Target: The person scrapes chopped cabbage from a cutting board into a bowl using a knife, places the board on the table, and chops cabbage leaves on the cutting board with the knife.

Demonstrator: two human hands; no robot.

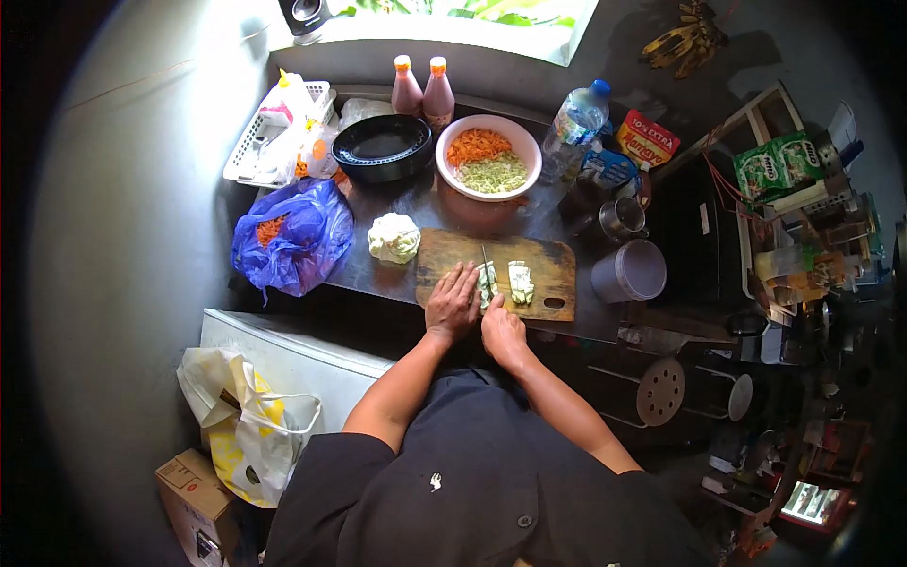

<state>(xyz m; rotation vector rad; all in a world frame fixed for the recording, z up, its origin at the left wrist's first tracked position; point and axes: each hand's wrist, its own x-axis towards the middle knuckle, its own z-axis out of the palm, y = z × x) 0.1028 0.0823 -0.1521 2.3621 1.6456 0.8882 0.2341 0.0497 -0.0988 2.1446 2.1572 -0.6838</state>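
On the wooden cutting board (444,248) my right hand (504,331) is closed around the handle of a knife (486,263), whose blade points away from me over a pale green vegetable piece (482,286). My left hand (454,300) lies on the board just left of that piece, fingers together and pointing forward; whether they press on it is hard to tell. Right of the knife sits another cut vegetable piece (521,283). A whole cabbage-like head (394,238) rests left of the board. Behind it, a white bowl (442,168) holds shredded orange and pale green vegetables.
A blue plastic bag (316,236) with orange shreds lies left, below a white basket (244,149). Black bowls (382,151) and two bottles (406,93) stand behind. To the right are a water bottle (578,118), a glass mug (622,220) and a lidded container (631,272).
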